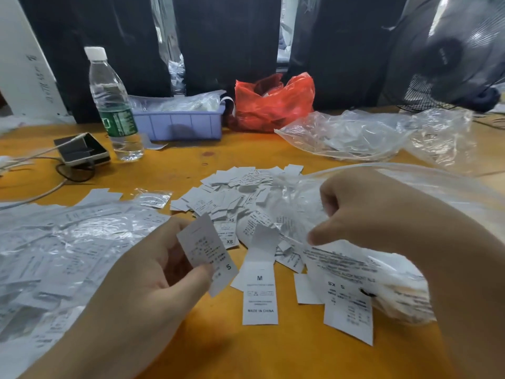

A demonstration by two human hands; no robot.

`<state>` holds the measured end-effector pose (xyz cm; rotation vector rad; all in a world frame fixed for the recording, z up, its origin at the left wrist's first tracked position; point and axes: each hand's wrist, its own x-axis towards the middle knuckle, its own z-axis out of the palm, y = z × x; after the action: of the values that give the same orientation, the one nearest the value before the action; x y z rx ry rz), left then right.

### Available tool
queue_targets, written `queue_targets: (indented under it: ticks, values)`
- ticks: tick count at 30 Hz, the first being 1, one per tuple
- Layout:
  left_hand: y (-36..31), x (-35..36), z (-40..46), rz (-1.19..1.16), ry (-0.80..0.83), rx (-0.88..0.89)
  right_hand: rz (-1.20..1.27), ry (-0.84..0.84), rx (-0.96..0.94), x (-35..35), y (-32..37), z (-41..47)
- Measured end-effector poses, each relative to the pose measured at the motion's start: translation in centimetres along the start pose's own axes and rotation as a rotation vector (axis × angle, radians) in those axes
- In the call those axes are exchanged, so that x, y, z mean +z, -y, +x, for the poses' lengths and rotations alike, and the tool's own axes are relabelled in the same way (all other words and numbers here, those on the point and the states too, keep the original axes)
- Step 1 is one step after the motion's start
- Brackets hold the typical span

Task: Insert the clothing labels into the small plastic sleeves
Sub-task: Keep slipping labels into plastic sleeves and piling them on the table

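A: Status on the label job?

B: Left hand sits at 7 o'clock and pinches one white label, the one marked S, between thumb and fingers. It is lifted off the wooden table and tilted, printed side up. My read: that's the piece queued for loading.

A: Right hand?

B: Right hand at 3 o'clock. Fingers curled in, thumb and forefinger close together on clear plastic film with black print. Looks like a pinch on the film, but whether that is one small sleeve or the mouth of a larger bag, I can't tell. It's blurred.

A: Why that layout?

B: Guessing it's workflow. Loose label pile at 12 o'clock, within reach of both hands. A spread of clear sleeves at 9 o'clock, many apparently with labels inside, so likely the finished side. The stock under the right hand is just beside the pile. A single M label lies flat at 6 o'clock between the hands; another printed tag lies at 5 o'clock.

A: Anything else on the bench?

B: Water bottle and a lilac tray at 11 o'clock, a red bag at 12, a crumpled clear bag at 1, a fan at 2. Charger box with cables at 10.

A: Next?

B: Open a sleeve mouth, bring the S label across. The film is slippery and easy to lose.
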<state>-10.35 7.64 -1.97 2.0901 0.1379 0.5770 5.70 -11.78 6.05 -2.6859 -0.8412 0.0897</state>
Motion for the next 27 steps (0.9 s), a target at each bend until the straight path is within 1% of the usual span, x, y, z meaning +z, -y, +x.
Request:
queue_targets:
  ticks: [2, 4, 6, 9, 12, 15, 20, 27]
  values:
    - [-0.6, 0.1, -0.2, -0.002, -0.002, -0.047, -0.01, -0.053, 0.027, 0.2, 0.1, 0.1]
    - [-0.5, 0.2, -0.3, 0.029, -0.037, -0.056, -0.004, -0.114, 0.064, 0.0, 0.2, 0.2]
    - [-0.7, 0.1, -0.3, 0.002, -0.032, -0.079, 0.021, -0.147, 0.088, -0.1, 0.3, 0.1]
    - [-0.8, 0.2, -0.2, 0.016, -0.029, -0.082, 0.05, -0.131, 0.094, -0.1, 0.9, 0.0]
    - [-0.5, 0.1, -0.2, -0.028, -0.029, -0.062, 0.083, -0.121, 0.082, 0.2, 1.5, -0.2]
    - [-0.2, 0.0, 0.0, -0.093, -0.019, -0.058, 0.075, -0.131, 0.045, 0.6, 2.1, -0.5]
    - [0.2, 0.1, 0.1, -0.107, -0.019, -0.053, 0.071, -0.115, 0.015, 1.2, 2.8, -1.0]
    - [0.2, 0.4, 0.2, -0.096, -0.043, -0.045, 0.088, -0.161, -0.04, 1.4, 3.0, -1.3]
